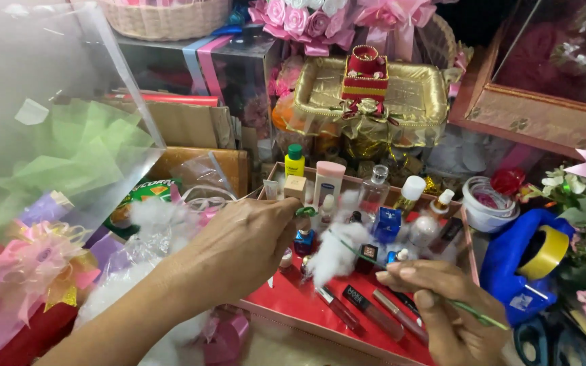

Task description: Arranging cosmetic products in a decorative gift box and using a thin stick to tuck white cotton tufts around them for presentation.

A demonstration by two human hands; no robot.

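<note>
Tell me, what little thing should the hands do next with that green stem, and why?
Probably lower the green stem into the red tray beside the white fluff. The left hand pinches its top end, the right hand holds the lower part, and it hangs slanted just above the small bottles and lip tubes, not resting on anything yet.

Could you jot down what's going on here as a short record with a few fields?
Setting: crowded craft table with a pink-rimmed red gift tray
Left hand: pinching one end of a thin green stem wire
Right hand: gripping the same wire lower down
In the tray: white cotton fluff, small perfume and cosmetic bottles, lipstick tubes
Beside the tray: blue tape dispenser with a yellow roll
</note>
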